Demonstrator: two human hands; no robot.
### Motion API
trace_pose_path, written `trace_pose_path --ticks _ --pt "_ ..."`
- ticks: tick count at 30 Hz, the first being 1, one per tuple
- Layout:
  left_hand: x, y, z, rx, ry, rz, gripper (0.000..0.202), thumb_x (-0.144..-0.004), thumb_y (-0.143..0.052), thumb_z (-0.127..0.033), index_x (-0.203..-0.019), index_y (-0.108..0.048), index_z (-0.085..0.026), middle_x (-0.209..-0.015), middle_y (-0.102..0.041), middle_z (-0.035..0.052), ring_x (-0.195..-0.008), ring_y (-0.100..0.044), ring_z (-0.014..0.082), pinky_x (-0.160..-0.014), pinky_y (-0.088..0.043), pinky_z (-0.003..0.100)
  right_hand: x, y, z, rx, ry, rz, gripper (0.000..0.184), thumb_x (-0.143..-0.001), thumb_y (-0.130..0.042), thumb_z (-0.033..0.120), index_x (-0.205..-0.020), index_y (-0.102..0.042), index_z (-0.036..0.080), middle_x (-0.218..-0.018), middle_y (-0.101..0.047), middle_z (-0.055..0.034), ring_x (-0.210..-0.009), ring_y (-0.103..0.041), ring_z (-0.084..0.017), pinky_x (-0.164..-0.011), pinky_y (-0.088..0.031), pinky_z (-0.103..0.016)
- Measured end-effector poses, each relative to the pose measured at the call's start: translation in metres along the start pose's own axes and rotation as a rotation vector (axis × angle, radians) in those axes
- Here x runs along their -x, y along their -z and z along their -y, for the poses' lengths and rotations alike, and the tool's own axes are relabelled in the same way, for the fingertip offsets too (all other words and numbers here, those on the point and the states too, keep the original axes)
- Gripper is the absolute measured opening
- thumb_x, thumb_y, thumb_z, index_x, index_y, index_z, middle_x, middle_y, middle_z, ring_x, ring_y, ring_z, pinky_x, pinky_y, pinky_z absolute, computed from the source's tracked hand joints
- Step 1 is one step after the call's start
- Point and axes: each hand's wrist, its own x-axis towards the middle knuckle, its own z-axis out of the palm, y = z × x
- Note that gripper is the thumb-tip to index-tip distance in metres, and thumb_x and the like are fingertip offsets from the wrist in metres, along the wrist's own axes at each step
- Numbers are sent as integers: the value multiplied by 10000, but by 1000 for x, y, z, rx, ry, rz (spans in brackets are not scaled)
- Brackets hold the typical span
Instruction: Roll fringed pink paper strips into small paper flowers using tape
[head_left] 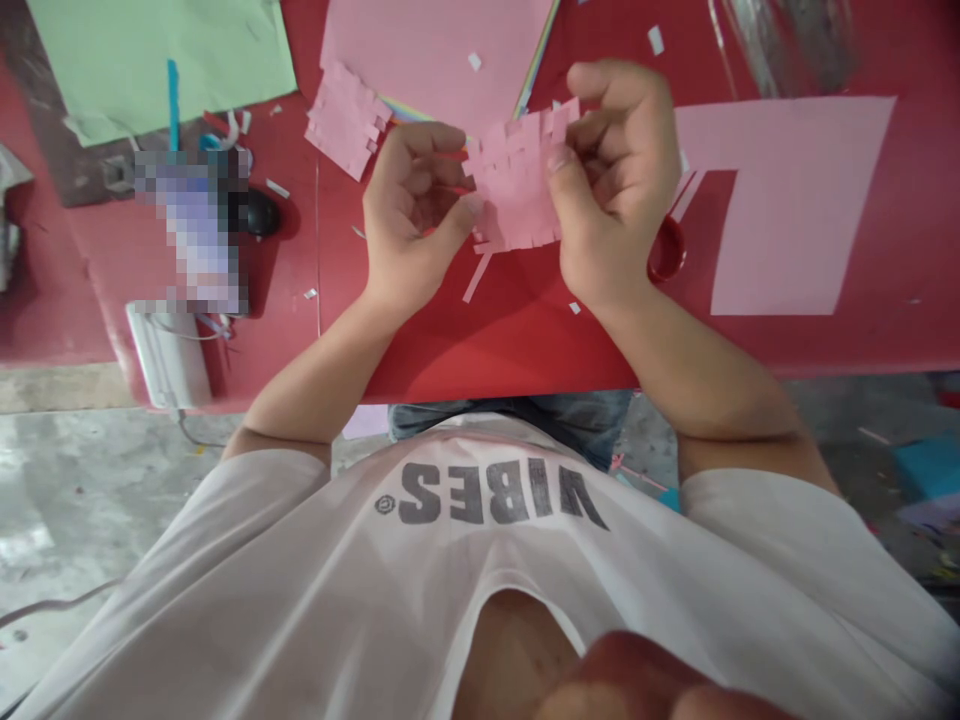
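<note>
I have the small pink paper piece (521,190) in the middle of my view, raised between both hands above the red table (495,350), near its front edge. The left hand (424,195) grips its left edge, thumb and index finger set apart along that side. The right hand (615,185) pinches the right edge, thumb on the near face and the other fingers curled round the side. Small tabs stick out along the paper's edges, and a narrow pink strip (477,278) reaches down from the lower left corner; I cannot tell whether it is joined on. Another tabbed square (347,118) lies just beyond the left hand, its corner near a large pink sheet (435,45). To the far left I see a green sheet (172,60), a black rounded object (261,213) and a white box (169,358) with a cable. Right of the right hand, a red ring (666,250) sits beside the forearm, near a cut pink sheet (787,220). A white scrap (575,308) lies between the forearms.
</note>
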Motion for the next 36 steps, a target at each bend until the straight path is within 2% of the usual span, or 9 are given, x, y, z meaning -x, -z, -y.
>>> trace_pose_path --ticks 4,8,10,15,19,22,28,31,36 --pt "4 -4 -1 -119 -125 15 374 -757 -872 -382 -1060 -660 -323 -1027 -625 18 -821 -595 165 -654 -445 289 -2 1 3 -8 -6 -31 347 -952 -497 642 -1206 -532 408 -873 -567 0 -749 -535 -217 -641 -452 -378" --pt "5 -5 1 -121 -167 35 334 -795 -842 -373 -1056 -641 -315 -963 -608 13 -774 -565 145 -616 -430 268 -1 1 6 -1 -35 -6 332 -931 -535 632 -1218 -514 466 -1158 -629 28 -774 -554 -207 -639 -477 -381" --pt "6 -5 1 -116 -145 44 344 -789 -850 -368 -1055 -636 -324 -970 -613 9 -782 -560 147 -624 -440 269 0 2 7 17 -59 27 335 -935 -530 627 -1241 -506 493 -1191 -639 39 -795 -568 -212 -664 -498 -381" --pt "8 -6 -5 -60 -99 53 287 -779 -862 -389 -964 -662 -296 -894 -613 14 -773 -568 159 -665 -459 297 1 3 9 79 -109 30 306 -929 -510 653 -1159 -525 453 -991 -636 -2 -854 -576 -237 -725 -538 -380" --pt "8 -8 -7 -40 -36 47 334 -749 -880 -418 -972 -654 -313 -859 -630 2 -752 -573 161 -678 -477 302 -2 2 15 1 -72 13 111 -962 -522 524 -1009 -546 426 -959 -603 6 -848 -575 -219 -756 -546 -378" --pt "7 -8 -3 0 -28 20 309 -787 -845 -456 -997 -652 -338 -796 -613 -16 -703 -550 149 -683 -489 306 -4 2 17 -34 -60 13 55 -963 -545 464 -986 -565 418 -912 -595 10 -810 -559 -211 -727 -526 -384" --pt "3 -8 5 86 49 -73 166 -884 -722 -492 -894 -674 -334 -807 -619 -10 -613 -470 123 -546 -440 287 -4 0 14 -95 -36 7 48 -935 -616 405 -973 -611 434 -879 -613 25 -794 -575 -204 -700 -509 -387" --pt "2 -8 4 96 82 -90 165 -892 -710 -477 -835 -672 -327 -771 -607 -14 -590 -457 123 -552 -441 299 -5 1 15 -84 -60 11 45 -928 -624 425 -965 -614 450 -876 -625 32 -802 -589 -205 -679 -512 -388" --pt "1 -5 2 87 40 -57 101 -879 -755 -389 -910 -696 -314 -786 -602 -9 -621 -512 129 -608 -489 321 -7 4 23 -109 -103 38 71 -914 -677 424 -938 -643 481 -865 -649 50 -782 -593 -203 -688 -504 -395"
